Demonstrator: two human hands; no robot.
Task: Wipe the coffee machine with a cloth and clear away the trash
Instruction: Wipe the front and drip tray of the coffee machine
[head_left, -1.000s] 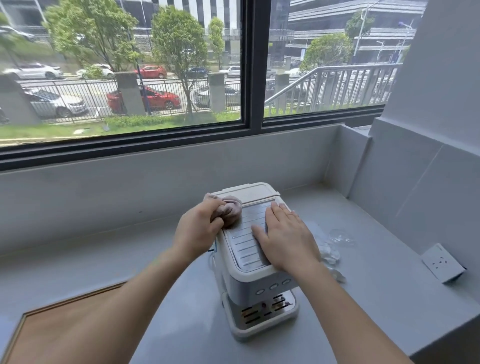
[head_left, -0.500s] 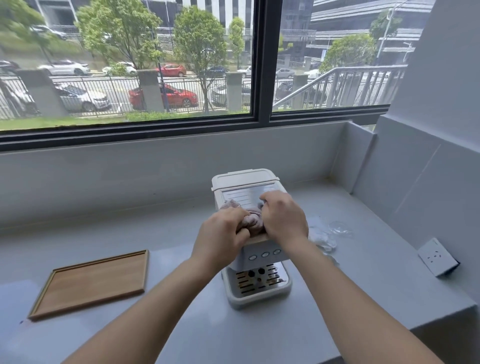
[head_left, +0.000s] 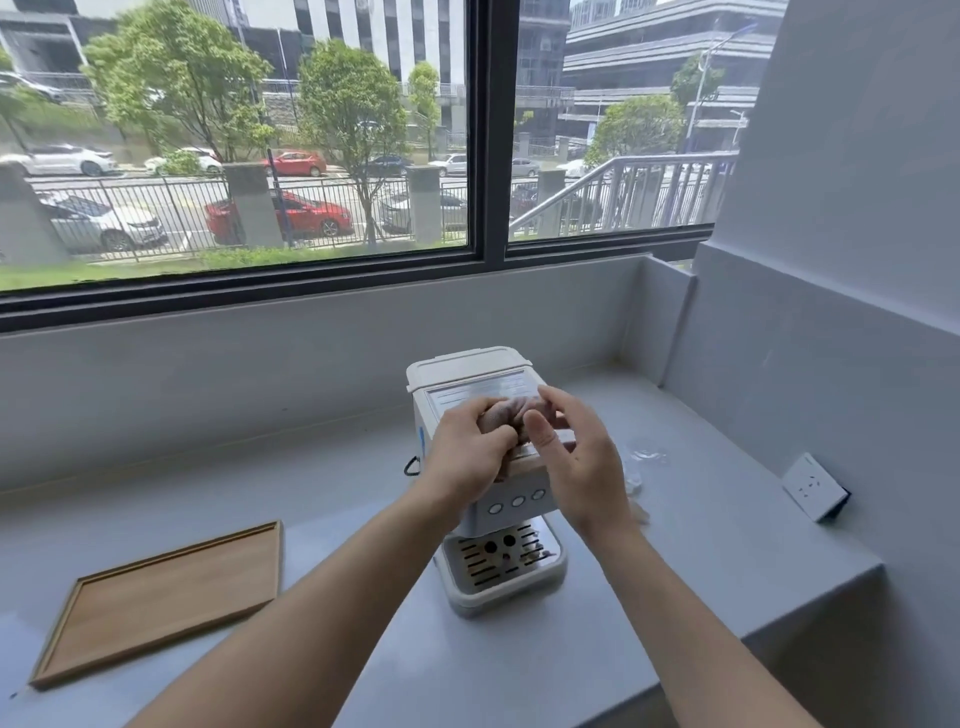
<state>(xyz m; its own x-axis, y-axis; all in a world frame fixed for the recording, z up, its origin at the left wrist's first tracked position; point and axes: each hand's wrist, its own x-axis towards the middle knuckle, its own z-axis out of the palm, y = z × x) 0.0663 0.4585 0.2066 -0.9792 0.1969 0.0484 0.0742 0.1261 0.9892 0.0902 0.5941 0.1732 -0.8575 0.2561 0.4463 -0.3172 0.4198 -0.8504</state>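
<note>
A white coffee machine (head_left: 470, 376) stands on the grey counter under the window, its drip tray facing me. A bunched pinkish cloth (head_left: 506, 413) rests on the machine's metal top near the front edge. My left hand (head_left: 467, 457) is closed on the cloth's left side. My right hand (head_left: 576, 462) hovers at the cloth's right end with fingers spread, thumb and fingertips touching it. Crumpled clear plastic trash (head_left: 641, 462) lies on the counter just right of the machine, partly hidden behind my right hand.
A wooden tray (head_left: 156, 603) lies flat at the left of the counter (head_left: 311, 467). A white wall socket (head_left: 813, 486) sits on the right wall. The counter's front-right corner drops off near my right forearm. A black cord loop (head_left: 410, 466) shows left of the machine.
The cloth has been drawn from the back left of the top to the front. My right hand lifted off the top, joined the cloth, and has since spread its fingers.
</note>
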